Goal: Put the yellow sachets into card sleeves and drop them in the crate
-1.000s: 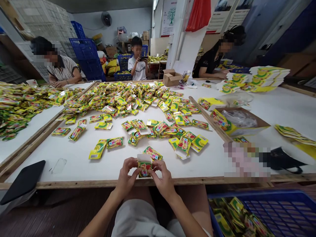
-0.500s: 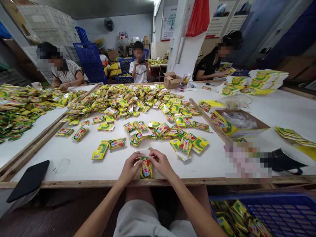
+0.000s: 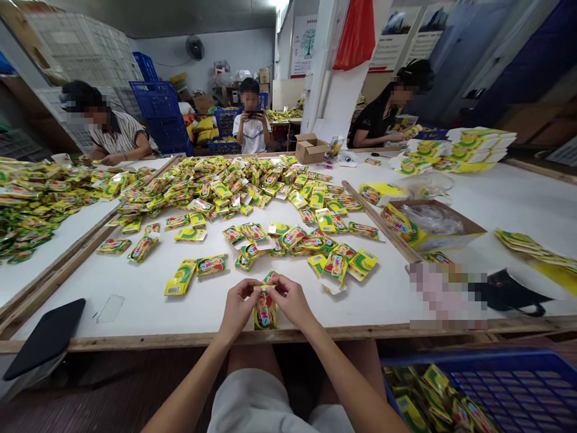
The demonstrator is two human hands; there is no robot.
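A small yellow-and-green printed carton [image 3: 265, 311] lies at the table's front edge, its top end towards the far side. My left hand [image 3: 241, 304] pinches the top left of this carton between thumb and fingers. On the top right, my right hand [image 3: 290, 299] pinches it too, and the two thumbs nearly meet at the flap. Just beyond my fingers, another carton [image 3: 271, 277] is partly hidden. To the left lie two loose cartons, one yellow [image 3: 181, 277] and one showing its printed front [image 3: 211, 265]. A few more cartons [image 3: 336, 264] are on the right.
A large heap of cartons [image 3: 216, 186] covers the table's far part. Wooden strips [image 3: 383, 222] divide the white tabletop. An open display box [image 3: 433, 222] and a black pouch [image 3: 507, 291] are right; a dark phone-like slab [image 3: 47, 337] is left. A blue crate [image 3: 509, 385] stands below. Three people sit beyond.
The white flap that stood up at the carton's top is now folded down under my fingers. Both hands stay on the carton. The view has shifted slightly.
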